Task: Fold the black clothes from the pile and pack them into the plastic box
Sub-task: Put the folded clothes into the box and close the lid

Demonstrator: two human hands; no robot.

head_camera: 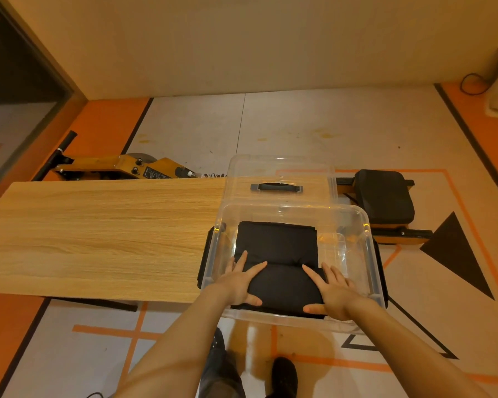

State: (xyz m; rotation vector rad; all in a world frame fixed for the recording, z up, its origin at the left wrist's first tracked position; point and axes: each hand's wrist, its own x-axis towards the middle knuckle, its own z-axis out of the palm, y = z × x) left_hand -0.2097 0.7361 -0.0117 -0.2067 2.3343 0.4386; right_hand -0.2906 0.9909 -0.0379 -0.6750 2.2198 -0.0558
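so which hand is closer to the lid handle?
Left, narrowly. Left hand presses the near garment on its left side, below and slightly left of the lid handle. Right hand presses the garment's right side, sitting lower and further right.

2 bare forearms, no sleeves; left hand [236, 285], right hand [332, 294]; dark trousers [219, 366], black shoe [283, 374].

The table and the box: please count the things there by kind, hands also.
Black folded clothes: 2
Clear plastic box: 1
Clear lid with dark handle: 1
Hands, left and right: 2
Total: 6
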